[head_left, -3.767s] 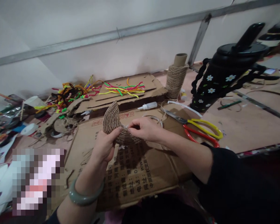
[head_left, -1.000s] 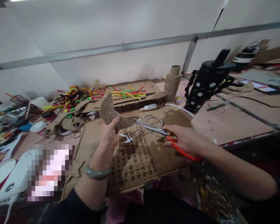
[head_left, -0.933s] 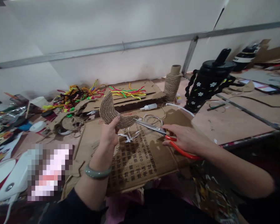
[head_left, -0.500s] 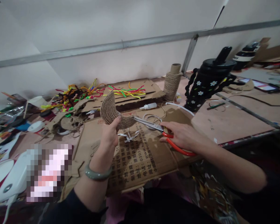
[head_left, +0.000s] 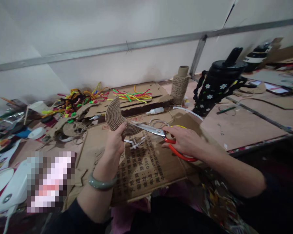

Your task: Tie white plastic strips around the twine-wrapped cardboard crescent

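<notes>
A crescent-shaped piece covered in rows of brown twine [head_left: 114,116] is held up by my left hand [head_left: 115,139], thumb on its inner edge. My right hand [head_left: 185,141] is closed on scissors with red handles [head_left: 169,141]. The scissors' blades reach left to the crescent's inner edge, close to my left thumb; whether they touch it I cannot tell. Beneath both hands lies a printed cardboard sheet [head_left: 141,185]. A white strip-like scrap [head_left: 135,143] rests on it under the crescent, and loose twine [head_left: 160,123] curls behind the blades.
Behind the cardboard stand a twine spool [head_left: 180,86] and a black flowered tumbler [head_left: 215,84]. A small glue bottle [head_left: 157,111] lies near bright pipe cleaners [head_left: 133,95]. At left are a white device with a cord [head_left: 13,188] and clutter; a phone [head_left: 274,87] lies far right.
My right hand has moved left with the scissors, so the blades now reach further along the crescent's inner edge. My left hand and the crescent have barely moved.
</notes>
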### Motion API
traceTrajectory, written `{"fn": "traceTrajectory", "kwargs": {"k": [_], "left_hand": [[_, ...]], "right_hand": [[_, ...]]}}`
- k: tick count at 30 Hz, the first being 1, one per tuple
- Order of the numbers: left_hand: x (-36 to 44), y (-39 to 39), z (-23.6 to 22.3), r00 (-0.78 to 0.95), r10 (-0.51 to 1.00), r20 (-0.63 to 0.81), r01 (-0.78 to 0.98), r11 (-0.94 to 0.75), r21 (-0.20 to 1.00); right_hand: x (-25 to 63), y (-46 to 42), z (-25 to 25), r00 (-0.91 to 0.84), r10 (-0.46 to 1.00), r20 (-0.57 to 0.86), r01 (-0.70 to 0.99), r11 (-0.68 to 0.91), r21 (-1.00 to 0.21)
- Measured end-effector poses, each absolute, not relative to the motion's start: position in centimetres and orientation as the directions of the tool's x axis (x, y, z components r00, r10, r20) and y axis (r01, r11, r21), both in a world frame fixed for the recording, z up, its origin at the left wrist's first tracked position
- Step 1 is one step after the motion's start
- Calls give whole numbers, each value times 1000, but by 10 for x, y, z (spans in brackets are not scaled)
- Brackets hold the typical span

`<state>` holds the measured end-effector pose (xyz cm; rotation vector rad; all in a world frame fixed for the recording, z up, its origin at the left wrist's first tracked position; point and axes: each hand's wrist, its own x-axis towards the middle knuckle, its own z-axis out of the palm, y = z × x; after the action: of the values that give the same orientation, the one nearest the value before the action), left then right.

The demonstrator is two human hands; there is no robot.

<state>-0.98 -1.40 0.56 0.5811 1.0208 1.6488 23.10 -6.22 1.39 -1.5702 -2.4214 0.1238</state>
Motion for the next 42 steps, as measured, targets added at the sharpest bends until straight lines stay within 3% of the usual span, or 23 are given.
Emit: {"fn": "traceTrajectory", "kwargs": {"k": [30,34,39,42], "left_hand": [[-11,-13,3,-310,947,-89,-531,-95,842],[-12,-13,3,-315,943,-104,-539,-87,838],[-15,-12,3,-342,933,-117,-544,-95,834],[-17,-11,4,-334,936,-114,-544,-92,834]], "right_hand": [[232,-58,6,-457,867,199,833,495,-246],[230,-59,6,-432,882,191,847,469,-249],[235,-56,17,-330,929,169,866,369,-337],[243,-52,22,-250,959,134,915,279,-292]]}}
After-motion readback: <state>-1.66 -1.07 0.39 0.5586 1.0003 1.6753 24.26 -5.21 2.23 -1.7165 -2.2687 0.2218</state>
